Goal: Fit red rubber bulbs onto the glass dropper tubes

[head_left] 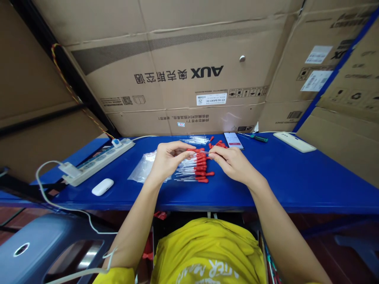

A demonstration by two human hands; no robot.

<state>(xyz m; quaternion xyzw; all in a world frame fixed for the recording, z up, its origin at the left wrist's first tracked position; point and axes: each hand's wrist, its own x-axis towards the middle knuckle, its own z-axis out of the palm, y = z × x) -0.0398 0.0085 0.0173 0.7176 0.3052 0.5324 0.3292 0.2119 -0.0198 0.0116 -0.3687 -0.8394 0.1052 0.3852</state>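
Observation:
My left hand is closed, its fingertips pinching a red rubber dropper bulb. A thin clear dropper tube runs from the bulb's side to the pinched thumb and finger of my right hand. Whether the tube sits inside the bulb is too small to tell. Below both hands lies a row of assembled droppers, red bulbs to the right and clear tubes to the left. Loose clear tubes lie behind my hands, and loose red bulbs are partly hidden by my right hand.
A clear plastic bag lies left of the droppers on the blue table. Left of it are a white earbud case and a power strip. Behind and right are a phone, a screwdriver and a pale phone-like object.

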